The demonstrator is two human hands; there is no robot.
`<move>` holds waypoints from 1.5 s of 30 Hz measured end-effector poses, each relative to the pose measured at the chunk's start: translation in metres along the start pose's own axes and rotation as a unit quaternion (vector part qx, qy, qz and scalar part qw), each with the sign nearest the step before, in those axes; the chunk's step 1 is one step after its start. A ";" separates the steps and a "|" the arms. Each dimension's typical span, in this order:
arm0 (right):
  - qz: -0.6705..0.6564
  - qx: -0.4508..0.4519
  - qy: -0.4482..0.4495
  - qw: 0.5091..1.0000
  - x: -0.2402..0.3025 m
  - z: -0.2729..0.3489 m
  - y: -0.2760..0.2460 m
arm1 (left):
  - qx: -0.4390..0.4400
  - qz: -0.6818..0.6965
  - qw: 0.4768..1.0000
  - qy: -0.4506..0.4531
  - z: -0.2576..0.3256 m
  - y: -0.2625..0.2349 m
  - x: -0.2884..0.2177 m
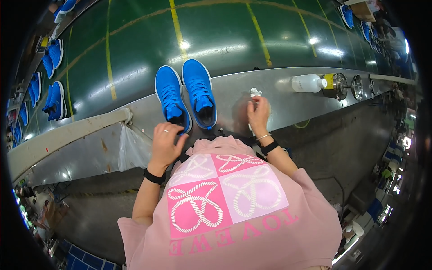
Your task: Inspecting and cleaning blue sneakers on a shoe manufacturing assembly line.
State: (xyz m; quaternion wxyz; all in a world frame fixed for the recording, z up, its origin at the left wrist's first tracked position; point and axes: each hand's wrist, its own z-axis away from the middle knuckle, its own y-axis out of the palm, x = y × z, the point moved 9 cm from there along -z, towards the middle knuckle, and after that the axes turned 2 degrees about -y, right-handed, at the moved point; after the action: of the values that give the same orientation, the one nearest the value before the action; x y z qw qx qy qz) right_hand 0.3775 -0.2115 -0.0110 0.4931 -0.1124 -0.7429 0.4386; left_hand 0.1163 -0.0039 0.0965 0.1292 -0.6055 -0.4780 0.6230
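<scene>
A pair of blue lace-up shoes with white soles lies side by side on the steel ledge, toes pointing away: the left shoe [168,92] and the right shoe [198,90]. My left hand [166,143] is at the heel of the left shoe, thumb apart from the bent fingers, fingertips close to its collar; whether they touch it I cannot tell. To the right of the pair, my right hand [258,118] has its fingers bent over a crumpled white cloth [255,92]. Part of that cloth sticks out beyond the fingertips, and the hand covers the rest.
Farther right on the ledge stand a white plastic bottle [308,83] and a round metal container [339,86] with a yellow label. Beyond runs a green belt [216,33] with yellow lines. More blue shoes [55,101] stand at left. A clear plastic bag [133,148] hangs from the ledge.
</scene>
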 end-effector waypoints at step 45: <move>-0.218 0.403 -0.479 0.749 0.307 0.045 0.014 | 0.331 0.510 0.760 -0.230 0.042 -0.029 0.014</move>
State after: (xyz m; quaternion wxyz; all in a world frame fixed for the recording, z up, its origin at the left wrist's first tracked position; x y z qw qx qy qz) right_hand 0.1861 -0.0434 0.1674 0.1538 0.4863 -0.6405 0.5741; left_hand 0.0638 0.0027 0.1020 -0.1296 -0.5180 0.1221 0.8366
